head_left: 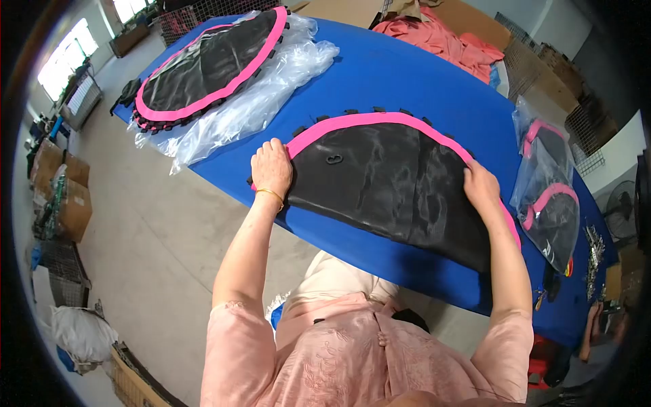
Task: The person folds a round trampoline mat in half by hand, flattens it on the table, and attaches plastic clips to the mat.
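A black mesh trampoline mat (386, 176) with a pink border lies folded into a half circle on the blue table (400, 71). Black tabs stick out along its curved edge, and the folded edge faces me. My left hand (271, 168) is closed on the mat's left corner. At the right side of the pink border, my right hand (483, 186) grips the edge, its fingers bent over the fabric. A small black ring-shaped piece (334, 159) rests on the mat near my left hand.
More pink-edged mats (210, 64) lie at the far left on clear plastic film (251, 122). Bagged pink-and-black pieces (553, 207) and a pile of small metal parts (595, 254) are on the right. Pink cloth (441, 41) is heaped behind. Another person's arm (590, 332) shows at lower right.
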Demonstrator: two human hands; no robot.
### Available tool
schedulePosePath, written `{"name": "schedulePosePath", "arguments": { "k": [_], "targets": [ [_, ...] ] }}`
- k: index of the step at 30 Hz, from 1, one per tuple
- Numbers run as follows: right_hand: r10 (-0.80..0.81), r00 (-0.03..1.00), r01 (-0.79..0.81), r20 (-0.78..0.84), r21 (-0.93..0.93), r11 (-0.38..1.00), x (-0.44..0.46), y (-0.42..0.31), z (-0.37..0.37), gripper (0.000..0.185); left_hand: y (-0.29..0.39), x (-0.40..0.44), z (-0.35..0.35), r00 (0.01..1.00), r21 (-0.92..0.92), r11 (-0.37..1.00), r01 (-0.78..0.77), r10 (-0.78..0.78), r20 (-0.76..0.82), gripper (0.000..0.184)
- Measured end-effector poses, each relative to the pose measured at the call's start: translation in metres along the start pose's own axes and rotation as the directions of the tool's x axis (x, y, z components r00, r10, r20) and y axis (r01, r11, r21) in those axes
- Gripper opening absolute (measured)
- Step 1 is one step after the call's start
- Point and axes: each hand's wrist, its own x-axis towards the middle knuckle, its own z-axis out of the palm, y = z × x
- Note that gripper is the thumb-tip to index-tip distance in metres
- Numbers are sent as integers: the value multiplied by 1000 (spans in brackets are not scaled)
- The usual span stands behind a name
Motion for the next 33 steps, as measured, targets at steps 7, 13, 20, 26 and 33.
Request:
{"name": "schedulePosePath", "arguments": {
  "k": [7,13,20,26,33],
  "targets": [
    [-312,886,406,-343,248,880,74,-186,41,33,6,0,-6,993,47,996,80,-84,87,13],
    [-386,889,437,-247,201,877,83,-281,112,59,8,-2,-6,992,49,995,88,-92,84,8],
    [-382,901,406,-203,92,909,106,-276,139,76,8,-6,-7,997,10,998,67,-67,30,10],
    [-391,892,425,-226,122,897,114,-313,155,79,10,-5,-8,996,7,997,75,-75,41,12],
    [-360,906,362,-223,-34,932,132,-285,152,71,8,-5,-8,997,-14,998,65,-65,36,13]
  ]
}}
